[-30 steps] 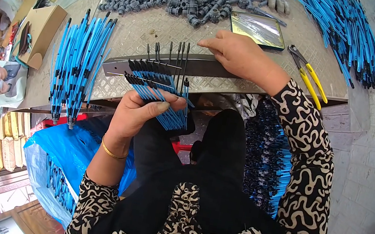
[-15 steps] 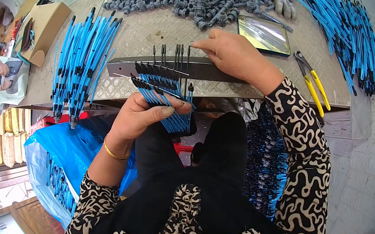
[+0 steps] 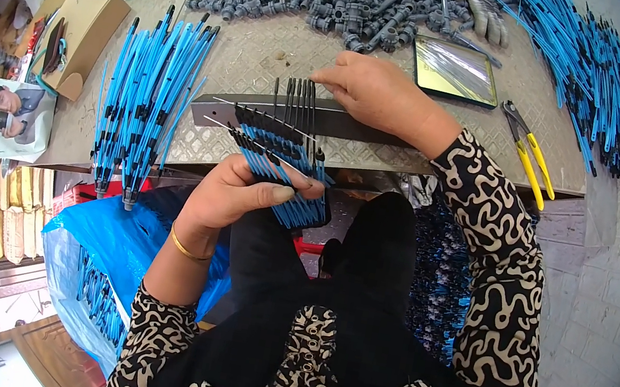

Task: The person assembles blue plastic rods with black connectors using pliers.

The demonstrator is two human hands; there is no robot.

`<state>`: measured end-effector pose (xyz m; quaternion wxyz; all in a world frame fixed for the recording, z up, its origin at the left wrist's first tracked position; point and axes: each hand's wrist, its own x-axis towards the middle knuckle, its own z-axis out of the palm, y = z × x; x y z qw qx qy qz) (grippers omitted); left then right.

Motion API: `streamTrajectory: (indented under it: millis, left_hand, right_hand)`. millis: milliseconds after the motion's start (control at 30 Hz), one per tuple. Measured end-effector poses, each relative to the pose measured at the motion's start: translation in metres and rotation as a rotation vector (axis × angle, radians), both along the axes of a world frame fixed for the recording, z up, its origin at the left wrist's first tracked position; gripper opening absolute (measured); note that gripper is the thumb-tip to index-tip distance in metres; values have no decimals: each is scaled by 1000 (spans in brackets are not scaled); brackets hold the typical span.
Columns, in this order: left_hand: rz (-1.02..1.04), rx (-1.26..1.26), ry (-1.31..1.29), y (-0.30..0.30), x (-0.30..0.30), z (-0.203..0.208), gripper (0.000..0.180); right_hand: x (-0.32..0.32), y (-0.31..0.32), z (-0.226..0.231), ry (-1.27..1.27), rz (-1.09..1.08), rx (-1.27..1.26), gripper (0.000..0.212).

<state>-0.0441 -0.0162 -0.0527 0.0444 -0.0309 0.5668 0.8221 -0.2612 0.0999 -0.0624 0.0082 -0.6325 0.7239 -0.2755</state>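
Observation:
My left hand (image 3: 231, 198) is closed around a fan-like bundle of slim blue rods with black fittings (image 3: 268, 139), held over my lap at the table's edge. Two thin metal wires run across the bundle. Several thin black rods (image 3: 291, 98) stand up from its far side. At the top of one of these, the fingertips of my right hand (image 3: 380, 94) are pinched together. A dark metal bar (image 3: 214, 112) lies along the table edge behind the bundle, partly hidden by it and by my right hand.
Grey plastic fittings (image 3: 349, 11) heap up at the back, near a glove (image 3: 483, 13). Blue rods lie at left (image 3: 149, 85) and far right (image 3: 585, 67). A shallow tin of wires (image 3: 456, 70), yellow-handled pliers (image 3: 528, 152), a cardboard box (image 3: 101, 23) and a blue bag (image 3: 102, 237) surround me.
The view has shifted slightly, so the table things sit a little further right. My right fingertips stay at the black rods' tops, which stand closer together; my left hand keeps its hold.

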Motion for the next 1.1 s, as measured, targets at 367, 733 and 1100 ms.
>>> streamTrajectory:
  millis: [367,733,1100]
  left_hand:
    - [-189,1,-34,-24,-3,6,24]
    - [-150,26,-42,-20,1,7,21]
    - [-112,19,-14,-25,2,4,20]
  right_hand:
    - [5,-23,3,-29,56,71,22]
    - [10,-49,-10,-616,19,132,22]
    - [13,-29,0,-148,-9,14,19]
